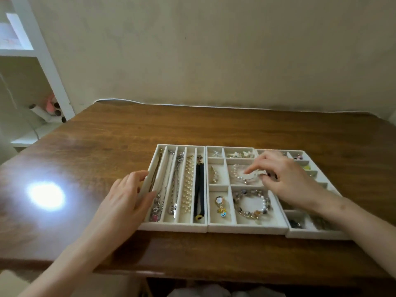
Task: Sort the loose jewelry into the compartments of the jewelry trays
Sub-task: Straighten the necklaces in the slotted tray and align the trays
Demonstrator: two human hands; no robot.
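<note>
right hand (287, 181) reaches in from 4 o'clock over the middle tray (246, 229), index finger straight, its tip down on the pearl bracelet (240, 179) in that tray's centre compartment. the other fingers curl under the palm. i cannot tell whether they and the thumb pinch part of the bracelet or just hover over it.

left hand (128, 196) comes in from 7 o'clock with its fingers straight and close together, laid flat against the outer wall of the left tray (171, 227), thumb by the rim. it holds nothing and looks to be steadying the tray.

three trays sit side by side on the wooden table (192, 129). the long channels of the left tray hold chains, a pearl strand (188, 183) and a black cord (200, 189). toward 6 o'clock in the middle tray lie a chunky bead bracelet (252, 204) and, in the cell at its 9 o'clock, a flower charm (220, 205). the right tray (317, 234) is partly hidden under my right wrist, so i read only a few small pieces in it.

i judge the step in hand to be seating the pearl bracelet, tucking its loop inside the walls. most compartments i can see already hold something, so the sort looks far along.

next move, as i see it: nudge any overhanging beads down toward the cell's centre, then lift the finger straight up toward 12 o'clock. that way it should not drag the strand over the divider.
</note>
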